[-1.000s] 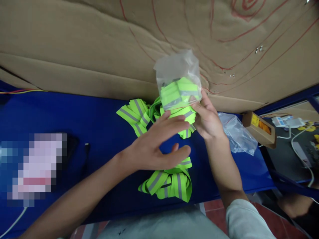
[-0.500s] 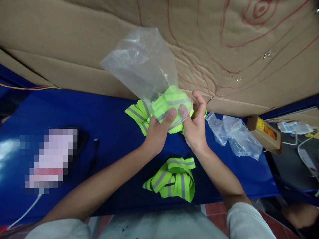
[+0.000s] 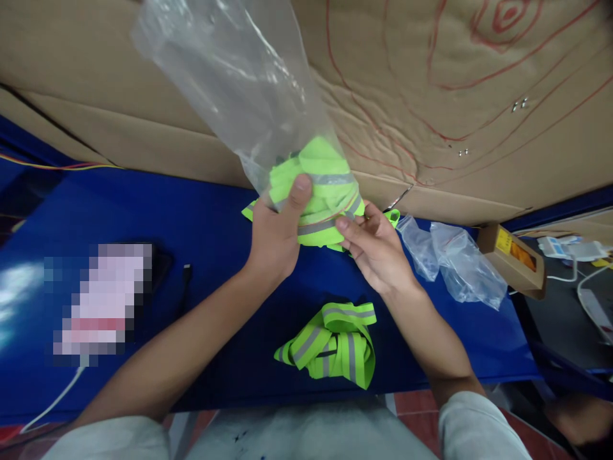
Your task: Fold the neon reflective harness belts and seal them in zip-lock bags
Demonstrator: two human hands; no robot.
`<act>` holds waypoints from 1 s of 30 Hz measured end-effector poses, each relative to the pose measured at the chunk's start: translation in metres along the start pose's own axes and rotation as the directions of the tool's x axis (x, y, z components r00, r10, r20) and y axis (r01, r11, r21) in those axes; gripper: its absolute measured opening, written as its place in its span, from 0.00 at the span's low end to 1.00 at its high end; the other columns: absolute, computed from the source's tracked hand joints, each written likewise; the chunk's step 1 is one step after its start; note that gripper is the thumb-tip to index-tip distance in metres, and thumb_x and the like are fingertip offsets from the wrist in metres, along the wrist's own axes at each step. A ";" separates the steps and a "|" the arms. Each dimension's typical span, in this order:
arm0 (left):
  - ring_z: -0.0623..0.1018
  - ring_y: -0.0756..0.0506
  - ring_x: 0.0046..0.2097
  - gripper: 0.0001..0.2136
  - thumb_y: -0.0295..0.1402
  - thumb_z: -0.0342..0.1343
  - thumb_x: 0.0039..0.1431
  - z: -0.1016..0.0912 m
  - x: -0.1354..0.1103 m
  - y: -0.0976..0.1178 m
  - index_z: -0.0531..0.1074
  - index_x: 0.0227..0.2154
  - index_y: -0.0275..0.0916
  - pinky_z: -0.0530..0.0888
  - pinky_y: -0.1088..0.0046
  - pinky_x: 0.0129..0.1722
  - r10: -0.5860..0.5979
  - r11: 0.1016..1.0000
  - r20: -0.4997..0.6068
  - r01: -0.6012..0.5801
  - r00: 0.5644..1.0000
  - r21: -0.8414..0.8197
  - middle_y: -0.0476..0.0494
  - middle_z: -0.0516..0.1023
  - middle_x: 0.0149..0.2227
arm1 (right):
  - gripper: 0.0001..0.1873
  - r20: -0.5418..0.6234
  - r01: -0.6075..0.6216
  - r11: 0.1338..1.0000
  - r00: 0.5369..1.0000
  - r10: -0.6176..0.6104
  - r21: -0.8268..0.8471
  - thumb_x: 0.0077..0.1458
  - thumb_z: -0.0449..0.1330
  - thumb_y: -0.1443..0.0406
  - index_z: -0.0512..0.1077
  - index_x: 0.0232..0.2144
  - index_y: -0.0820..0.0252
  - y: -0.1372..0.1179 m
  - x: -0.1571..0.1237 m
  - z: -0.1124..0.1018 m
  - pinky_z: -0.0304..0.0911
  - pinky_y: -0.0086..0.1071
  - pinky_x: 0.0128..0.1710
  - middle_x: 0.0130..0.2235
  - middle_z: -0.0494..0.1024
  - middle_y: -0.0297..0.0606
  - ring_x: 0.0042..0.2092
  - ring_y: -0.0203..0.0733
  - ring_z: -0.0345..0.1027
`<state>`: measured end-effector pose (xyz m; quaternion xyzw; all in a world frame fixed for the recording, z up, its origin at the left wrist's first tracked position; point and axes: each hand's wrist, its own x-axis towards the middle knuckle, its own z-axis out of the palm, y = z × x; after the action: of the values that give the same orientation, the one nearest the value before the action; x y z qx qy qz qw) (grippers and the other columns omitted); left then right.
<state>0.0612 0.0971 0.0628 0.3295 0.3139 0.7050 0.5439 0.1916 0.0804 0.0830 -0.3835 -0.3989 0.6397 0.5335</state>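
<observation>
A clear plastic bag [image 3: 249, 83] stands up and tilts left over the table. Bunched inside its lower end is a neon green reflective strap [image 3: 325, 166] with a grey stripe. My left hand [image 3: 280, 230] is closed around the bag from the left, thumb pressing on the bundle. At the bag's lower right mouth, my right hand [image 3: 378, 246] pinches the part of the strap that sticks out. A second bundle of reflective strap [image 3: 330, 348] lies on the table nearer my body. More green strap [image 3: 393, 218] shows partly behind my hands.
On the blue table [image 3: 215, 211], a phone [image 3: 108, 294] with a white cable lies left, beside a black cable plug [image 3: 186, 271]. Clear bags [image 3: 467, 265] and a small cardboard box [image 3: 512, 259] sit right. A cardboard sheet [image 3: 143, 137] rises along the back.
The bag has risen up and left, and more of the strap is inside it. My left hand has shifted left; my right hand has moved slightly lower and now pinches at the bag's mouth.
</observation>
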 end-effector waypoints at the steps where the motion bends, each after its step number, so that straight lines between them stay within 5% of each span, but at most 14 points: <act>1: 0.83 0.39 0.53 0.17 0.49 0.70 0.57 0.000 -0.001 -0.001 0.82 0.43 0.44 0.80 0.61 0.56 0.001 1.000 0.030 -0.001 1.000 -0.001 0.45 0.85 0.49 | 0.26 -0.038 0.062 0.998 0.997 -0.061 0.012 0.43 0.80 0.59 0.69 0.38 0.52 0.001 -0.001 0.001 0.77 0.30 0.43 0.36 0.81 0.26 0.38 0.34 0.78; 5: 0.83 0.40 0.52 0.18 0.47 0.71 0.56 0.004 -0.010 -0.009 0.81 0.44 0.42 0.81 0.61 0.56 -0.049 0.999 0.115 0.049 0.992 0.003 0.43 0.85 0.49 | 0.29 -0.151 0.219 0.976 0.965 -0.216 0.000 0.42 0.80 0.59 0.65 0.36 0.50 0.006 0.001 0.002 0.78 0.30 0.39 0.32 0.79 0.21 0.31 0.32 0.76; 12: 0.83 0.42 0.53 0.18 0.46 0.70 0.58 0.002 0.001 -0.007 0.80 0.46 0.42 0.79 0.65 0.55 -0.089 0.994 0.015 0.090 0.996 -0.059 0.42 0.83 0.53 | 0.26 0.008 0.020 0.998 1.000 -0.020 0.054 0.43 0.78 0.65 0.70 0.41 0.50 0.006 0.005 0.000 0.76 0.37 0.55 0.43 0.82 0.27 0.45 0.36 0.79; 18: 0.83 0.42 0.53 0.16 0.43 0.74 0.54 0.008 -0.017 -0.013 0.81 0.41 0.41 0.80 0.64 0.57 -0.102 0.995 0.067 0.103 0.993 -0.009 0.44 0.85 0.49 | 0.25 -0.133 -0.050 0.984 0.988 0.074 0.173 0.41 0.71 0.74 0.71 0.41 0.50 0.001 -0.005 -0.001 0.77 0.35 0.50 0.35 0.81 0.25 0.39 0.36 0.78; 22: 0.82 0.40 0.56 0.15 0.47 0.72 0.55 0.014 -0.031 -0.003 0.82 0.38 0.42 0.77 0.59 0.62 -0.135 0.988 0.226 0.149 0.965 -0.043 0.43 0.86 0.45 | 0.13 -0.038 -0.023 0.994 0.999 0.027 0.105 0.58 0.63 0.61 0.73 0.46 0.49 -0.030 -0.033 0.005 0.77 0.46 0.52 0.43 0.84 0.35 0.50 0.47 0.79; 24: 0.82 0.40 0.57 0.16 0.49 0.72 0.55 0.017 -0.034 0.000 0.82 0.39 0.43 0.77 0.58 0.62 -0.185 0.976 0.241 0.206 0.953 -0.066 0.44 0.85 0.47 | 0.20 0.035 0.009 1.000 0.999 -0.008 -0.002 0.66 0.54 0.47 0.73 0.51 0.48 -0.042 -0.041 0.007 0.76 0.52 0.53 0.51 0.82 0.40 0.57 0.52 0.76; 27: 0.80 0.42 0.59 0.14 0.46 0.70 0.58 0.020 -0.039 -0.004 0.82 0.42 0.44 0.75 0.62 0.65 -0.191 0.979 0.164 0.200 0.968 -0.038 0.45 0.84 0.52 | 0.35 0.114 0.093 0.987 0.990 -0.078 -0.133 0.61 0.49 0.33 0.69 0.59 0.41 -0.042 -0.037 0.004 0.76 0.53 0.54 0.57 0.80 0.39 0.63 0.53 0.72; 30: 0.81 0.41 0.58 0.14 0.46 0.65 0.63 0.018 -0.040 -0.009 0.82 0.44 0.43 0.75 0.63 0.63 -0.226 0.970 0.172 0.205 0.959 0.134 0.44 0.85 0.50 | 0.40 0.147 0.170 0.951 0.980 -0.135 -0.258 0.54 0.65 0.36 0.64 0.64 0.36 -0.030 -0.023 -0.003 0.76 0.50 0.56 0.61 0.76 0.36 0.65 0.53 0.69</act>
<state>0.0884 0.0612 0.0615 0.3884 0.3360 0.5885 0.6245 0.2092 0.0618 0.1112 -0.3786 -0.5441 0.5595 0.4975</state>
